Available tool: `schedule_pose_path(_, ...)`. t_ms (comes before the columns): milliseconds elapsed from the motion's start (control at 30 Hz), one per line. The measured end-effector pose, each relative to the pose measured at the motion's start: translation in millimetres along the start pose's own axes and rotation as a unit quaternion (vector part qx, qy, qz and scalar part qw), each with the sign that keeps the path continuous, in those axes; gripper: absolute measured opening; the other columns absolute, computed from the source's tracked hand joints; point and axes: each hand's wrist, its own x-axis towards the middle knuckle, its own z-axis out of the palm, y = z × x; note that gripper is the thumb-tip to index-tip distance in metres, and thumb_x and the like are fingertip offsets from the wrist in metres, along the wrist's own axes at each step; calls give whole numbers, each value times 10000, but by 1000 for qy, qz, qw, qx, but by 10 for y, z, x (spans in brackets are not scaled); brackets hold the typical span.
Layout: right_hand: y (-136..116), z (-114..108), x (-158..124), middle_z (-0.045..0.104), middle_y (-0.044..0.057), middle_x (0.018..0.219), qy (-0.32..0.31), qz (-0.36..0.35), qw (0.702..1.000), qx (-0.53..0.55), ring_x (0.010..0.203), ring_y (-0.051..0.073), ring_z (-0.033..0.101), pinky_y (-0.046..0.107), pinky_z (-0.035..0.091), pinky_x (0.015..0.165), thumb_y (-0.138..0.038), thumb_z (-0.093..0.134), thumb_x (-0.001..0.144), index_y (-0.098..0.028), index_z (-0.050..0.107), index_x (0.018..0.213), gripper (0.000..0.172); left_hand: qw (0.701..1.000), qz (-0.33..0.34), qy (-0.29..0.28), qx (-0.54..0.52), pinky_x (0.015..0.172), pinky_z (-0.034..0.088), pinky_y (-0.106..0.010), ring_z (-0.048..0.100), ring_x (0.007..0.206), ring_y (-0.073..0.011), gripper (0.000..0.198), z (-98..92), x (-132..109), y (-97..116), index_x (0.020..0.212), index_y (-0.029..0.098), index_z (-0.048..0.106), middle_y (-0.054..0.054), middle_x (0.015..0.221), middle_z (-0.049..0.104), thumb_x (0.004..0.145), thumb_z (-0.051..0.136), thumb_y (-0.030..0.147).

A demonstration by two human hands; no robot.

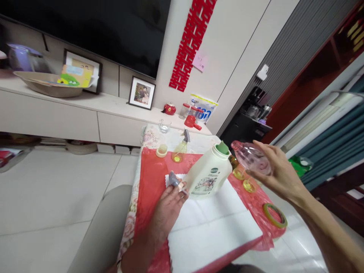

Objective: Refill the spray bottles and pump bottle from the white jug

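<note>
While my left hand point(169, 206) grips a grey spray head point(174, 179) between thumb and fingers, my right hand point(280, 170) grasps a clear pink bottle point(251, 155) around its body. The bottle's mouth is uncovered and leans up and to the left. Between my hands, on a white sheet point(213, 231) over the table point(150, 182), stands a white jug point(209, 174) with a green spout point(222, 148). I cannot tell whether the spray head touches the jug.

In my judgement, the step in hand is the handling of a bottle parted from its spray head. The next move calls for an upright mouth and a light right-hand grip, since the thin wall looks apt to flex.

Labels: the jug, just beyond my left fingertips, bears a green oval mark and a floral picture; its lettering is too small to read. Farther beyond both hands, a white pack point(209, 113) shows large blue figures, partly hidden, apparently "100". Above it, handwriting on a pink note point(200, 61) is illegible; beside that hang red double-happiness characters point(193, 41).
</note>
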Motion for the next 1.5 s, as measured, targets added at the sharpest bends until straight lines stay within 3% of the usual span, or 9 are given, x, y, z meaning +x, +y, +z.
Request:
schedule_pose_path(100, -144, 157, -490, 510, 97, 1398, -24, 146, 976, 160, 1169, 310, 580, 488, 530, 965, -627, 727, 781, -302, 416, 1518, 864, 1000, 19, 18, -7, 808, 586, -295, 723, 840, -154, 126, 44, -16, 63, 927, 156, 708, -53, 961, 763, 888, 637, 60)
schedule_pose_path(167, -313, 289, -839, 467, 69, 1469, -52, 193, 949, 242, 1177, 287, 592, 422, 584, 892, -590, 745, 787, -354, 382, 1528, 858, 999, 33, 35, -8, 830, 589, -307, 724, 853, -159, 139, 62, -21, 117, 938, 146, 704, -56, 961, 757, 921, 592, 65)
schedule_pose_path(333, -724, 678, -1569, 457, 52, 1454, -90, 182, 947, 249, 1268, 270, 517, 414, 601, 892, -497, 702, 855, -392, 375, 1521, 749, 996, 69, 61, -16, 909, 576, -319, 720, 904, -147, 158, 101, -51, 249, 936, 155, 686, -51, 969, 745, 954, 546, 84)
schedule_pose_path(467, -904, 885, -1837, 464, 79, 1404, -98, 162, 963, 192, 1288, 292, 469, 532, 538, 981, -479, 648, 882, -378, 314, 1552, 755, 995, 86, 50, -11, 980, 552, -334, 715, 926, -136, 152, 134, -87, 272, 949, 167, 669, -39, 969, 740, 962, 534, 97)
schedule_pose_path(667, -1072, 932, -1815, 437, 75, 1408, -103, 161, 966, 172, 1299, 269, 442, 511, 487, 1046, -464, 609, 904, -356, 298, 1555, 730, 995, 88, 10, 34, 949, 548, -309, 702, 944, -141, 103, 127, -151, 176, 976, 177, 683, -39, 1028, 730, 895, 656, 120)
schedule_pose_path(800, -1196, 909, -1698, 432, 81, 1423, -102, 148, 970, 163, 1306, 272, 432, 503, 483, 1035, -482, 579, 926, -335, 285, 1559, 713, 993, 71, -31, 84, 895, 544, -315, 690, 888, -148, 250, 142, -257, 35, 1020, 190, 687, -35, 1037, 719, 792, 788, 179)
schedule_pose_path(1000, -1373, 886, -1571, 455, 103, 1415, -89, 118, 978, 147, 1297, 302, 447, 536, 481, 976, -520, 560, 937, -315, 269, 1564, 721, 988, 22, -85, 125, 959, 473, -311, 642, 946, -155, 359, 212, -414, -153, 1010, 172, 705, -42, 1007, 708, 702, 873, 249)
schedule_pose_path(1300, -1485, 860, -1512, 401, 126, 1440, -39, 91, 970, 223, 1334, 301, 410, 507, 450, 1065, -403, 608, 927, -282, 277, 1578, 740, 987, 19, -104, 122, 954, 440, -306, 627, 916, -150, 399, 150, -417, -152, 1026, 170, 707, -35, 963, 705, 691, 887, 292)
schedule_pose_path(1500, -1457, 878, -1528, 418, 130, 1417, -46, 98, 961, 256, 1312, 297, 443, 489, 488, 1034, -399, 621, 925, -289, 285, 1584, 748, 981, 18, -132, 141, 950, 426, -330, 634, 893, -164, 318, 135, -407, -140, 988, 170, 703, -38, 924, 692, 739, 850, 304)
